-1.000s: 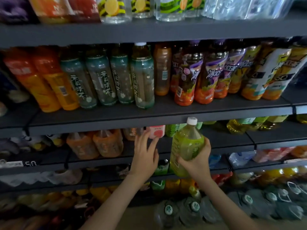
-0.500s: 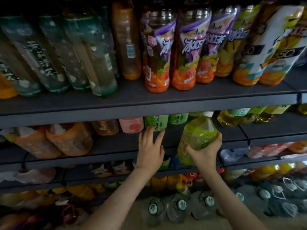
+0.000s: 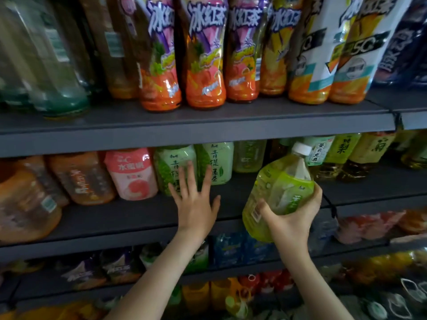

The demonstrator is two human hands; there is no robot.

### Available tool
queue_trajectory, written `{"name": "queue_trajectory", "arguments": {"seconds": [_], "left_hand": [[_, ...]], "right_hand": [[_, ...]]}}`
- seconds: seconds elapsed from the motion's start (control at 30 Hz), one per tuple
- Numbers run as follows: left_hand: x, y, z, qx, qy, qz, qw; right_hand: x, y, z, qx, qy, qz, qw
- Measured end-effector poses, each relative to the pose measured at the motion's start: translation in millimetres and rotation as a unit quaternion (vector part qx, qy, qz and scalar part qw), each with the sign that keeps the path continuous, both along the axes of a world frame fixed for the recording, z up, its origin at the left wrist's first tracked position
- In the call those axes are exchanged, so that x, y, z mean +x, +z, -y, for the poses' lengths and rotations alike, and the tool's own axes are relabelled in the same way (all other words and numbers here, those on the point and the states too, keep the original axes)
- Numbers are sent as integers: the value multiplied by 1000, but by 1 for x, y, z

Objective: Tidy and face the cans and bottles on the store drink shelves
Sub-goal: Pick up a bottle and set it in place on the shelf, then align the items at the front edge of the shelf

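Step in hand, judged: re-shelving one bottle.

The green bottle [image 3: 279, 192], white-capped and tilted, is gripped round its lower body by the right hand [image 3: 293, 218], fingers curled about it. It is held clear of the shelf [image 3: 129, 218], before its front edge.

The left hand [image 3: 195, 204] is held flat, fingers spread and straight, tips at the green-label bottles [image 3: 172, 165]; contact cannot be told.

Count:
- one bottle in hand
- two green-label bottles just beyond the left fingertips
- one pink bottle [image 3: 131, 174] left of those

Next move, judged: the bare shelf right of the left fingers is to be filled, the bottle stood upright with its label turned outward.
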State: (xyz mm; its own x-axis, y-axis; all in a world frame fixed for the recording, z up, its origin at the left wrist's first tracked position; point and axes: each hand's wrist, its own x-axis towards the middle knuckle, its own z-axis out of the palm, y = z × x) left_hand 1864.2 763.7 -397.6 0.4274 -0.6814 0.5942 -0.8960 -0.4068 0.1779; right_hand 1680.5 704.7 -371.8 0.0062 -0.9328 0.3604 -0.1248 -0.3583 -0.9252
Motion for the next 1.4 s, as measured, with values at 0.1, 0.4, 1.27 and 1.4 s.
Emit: {"name": "queue_trajectory", "arguments": {"seconds": [0.1,0.4,1.27,1.4], "left_hand": [[-4,-3,11,-9,-4,23,1000],[9,-6,31,-7,23,91,996],[-164,98,-16,267,-119,-231,928],[-200,97,-4,279,-111,-247,921]], "right_hand": [[6,-2,6,-49,7,-17,999],[58,-1,52,-138,-5,-144,980],[-109,71,-17,58,165,-372,912],[-152,67,-1,111,161,-360,912]]}}
